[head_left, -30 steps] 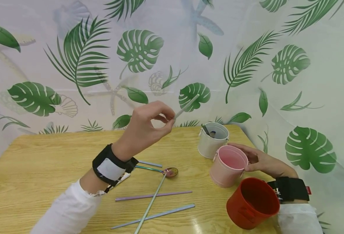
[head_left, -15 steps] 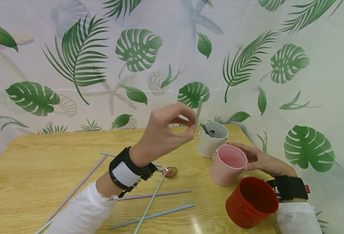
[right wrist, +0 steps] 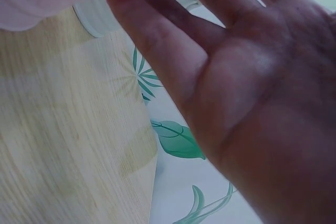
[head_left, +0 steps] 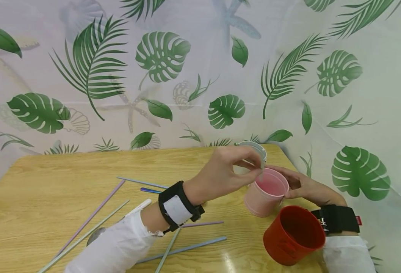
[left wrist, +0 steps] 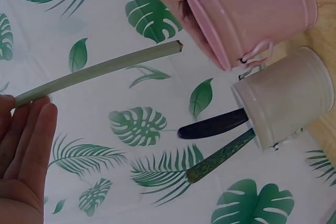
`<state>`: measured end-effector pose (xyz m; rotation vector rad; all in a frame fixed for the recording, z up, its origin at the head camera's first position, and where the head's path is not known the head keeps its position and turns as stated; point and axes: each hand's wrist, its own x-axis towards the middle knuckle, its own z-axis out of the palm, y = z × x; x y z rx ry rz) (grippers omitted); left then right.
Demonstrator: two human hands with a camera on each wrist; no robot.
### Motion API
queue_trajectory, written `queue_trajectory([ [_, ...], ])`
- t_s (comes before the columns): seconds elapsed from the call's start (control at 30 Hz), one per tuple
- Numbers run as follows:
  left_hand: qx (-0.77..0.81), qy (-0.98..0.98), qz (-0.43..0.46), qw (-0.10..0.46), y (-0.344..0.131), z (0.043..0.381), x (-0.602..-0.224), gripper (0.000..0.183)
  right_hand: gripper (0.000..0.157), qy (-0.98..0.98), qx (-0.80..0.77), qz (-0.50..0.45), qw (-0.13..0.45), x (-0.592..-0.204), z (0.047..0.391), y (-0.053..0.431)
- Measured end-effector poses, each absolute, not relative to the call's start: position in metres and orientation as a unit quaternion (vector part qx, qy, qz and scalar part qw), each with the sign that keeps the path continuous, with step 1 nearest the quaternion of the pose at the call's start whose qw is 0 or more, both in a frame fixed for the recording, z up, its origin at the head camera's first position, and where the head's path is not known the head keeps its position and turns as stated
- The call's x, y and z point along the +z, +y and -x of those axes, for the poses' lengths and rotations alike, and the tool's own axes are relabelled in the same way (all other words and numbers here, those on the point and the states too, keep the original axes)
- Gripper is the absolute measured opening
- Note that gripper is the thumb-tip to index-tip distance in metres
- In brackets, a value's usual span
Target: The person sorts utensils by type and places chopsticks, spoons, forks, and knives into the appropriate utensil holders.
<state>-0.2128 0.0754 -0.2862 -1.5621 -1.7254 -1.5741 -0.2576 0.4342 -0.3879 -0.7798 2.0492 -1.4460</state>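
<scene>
On the near side of the left hand, a crossed green stick [head_left: 168, 248] and crossed blue stick [head_left: 193, 247] lie on the wooden surface [head_left: 241, 237]. A red bucket [head_left: 292, 237] stands on the right hand's near side, beside the wrist. Well to the left of the left hand lie an outer green stick [head_left: 84, 235] and outer purple stick [head_left: 91, 214], plus a dark round piece [head_left: 96, 234], partly hidden by the sleeve [head_left: 122, 242], and a white handle [head_left: 142, 204].

Just beyond the crossed pair, below the left wrist, is a purple stick [head_left: 207, 223]. Farther out, left of that wrist, are a blue handle [head_left: 149, 190] and outer blue stick [head_left: 140, 182].

The right hand [head_left: 306, 188] grips the pink bucket [head_left: 262, 201] from its right side. Near it but apart, the left hand [head_left: 224, 172] pinches a pale green stick [left wrist: 100, 74], its free end near the pink bucket's rim; whether it is inside, I cannot tell.

Beyond both hands stands a white bucket [left wrist: 289, 95] holding two dark handles [left wrist: 212, 124], then a leaf-printed backdrop [head_left: 193, 34].
</scene>
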Motion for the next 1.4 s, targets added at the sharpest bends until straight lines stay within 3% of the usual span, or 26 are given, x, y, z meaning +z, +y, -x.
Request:
queue_trajectory([
  [0.23,-0.538,-0.635,0.533,0.152,0.093,0.224,-0.314,0.015,0.082,0.761,-0.530,0.275,0.253,-0.388,0.257,0.435],
  [0.5,-0.457,-0.674,0.552,0.177,0.105,0.232,-0.335,0.016,0.083,0.754,-0.535,0.282,0.254,-0.388,0.257,0.435],
  [1.4,-0.400,-0.727,0.551,0.087,0.122,0.239,-0.354,0.022,0.082,0.760,-0.529,0.287,0.247,-0.387,0.257,0.435],
])
